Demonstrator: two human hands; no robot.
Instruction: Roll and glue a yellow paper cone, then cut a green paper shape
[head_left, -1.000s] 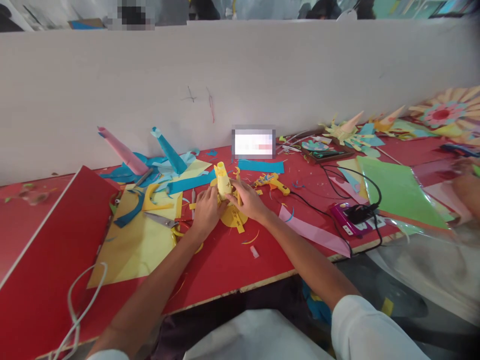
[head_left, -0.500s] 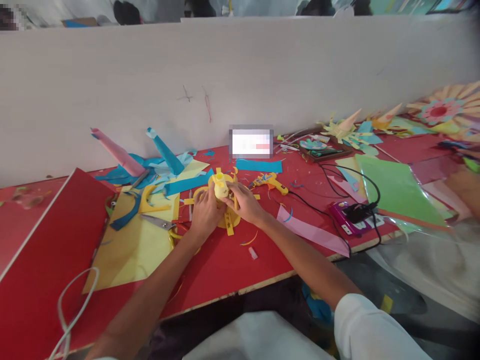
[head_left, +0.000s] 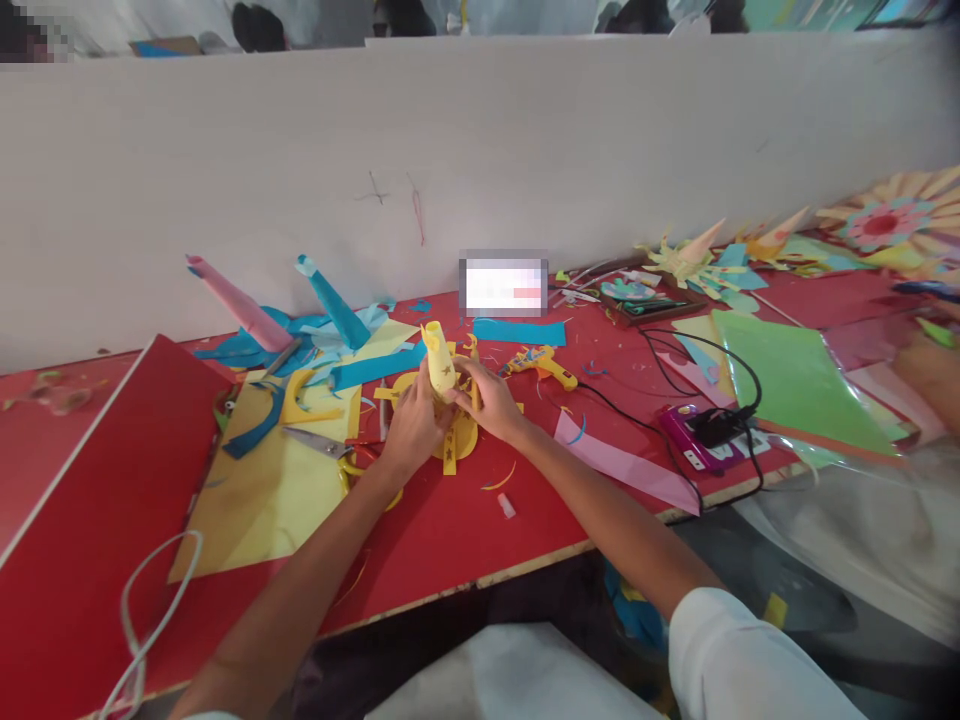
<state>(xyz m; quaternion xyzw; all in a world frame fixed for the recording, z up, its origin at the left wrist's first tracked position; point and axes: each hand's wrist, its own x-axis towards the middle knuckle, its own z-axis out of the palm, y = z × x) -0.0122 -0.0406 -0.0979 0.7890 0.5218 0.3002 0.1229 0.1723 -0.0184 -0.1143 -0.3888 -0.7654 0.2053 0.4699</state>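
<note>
The left hand [head_left: 416, 415] is closed about the lower left side of a yellow paper tube [head_left: 441, 362], and the right hand [head_left: 487, 400] grips the same tube low on its right side, thumb and fingers drawn in. The tube is near the middle of the red counter [head_left: 435, 555], its top leaning slightly left, with a dark star on its side. Below it lies a round yellow paper base [head_left: 466, 440] with strips reaching out, partly hidden by the hands; whether tube and base touch cannot be told.

Just left of the left hand, scissors [head_left: 319, 442] lie across a yellow sheet [head_left: 270, 520] that stretches toward the counter's near edge. Just right of the right hand is a yellow glue gun [head_left: 551, 368], its cord running right. Toward the near edge are a small pink piece [head_left: 507, 506] and a long pink strip [head_left: 630, 465]; beyond the strip, at the right of that edge, sits a purple power strip [head_left: 694, 450]. Along the far edge stand a pink cone [head_left: 240, 305] and a blue cone [head_left: 334, 305] on the left, with a dark tray [head_left: 660, 308] right of centre.
</note>
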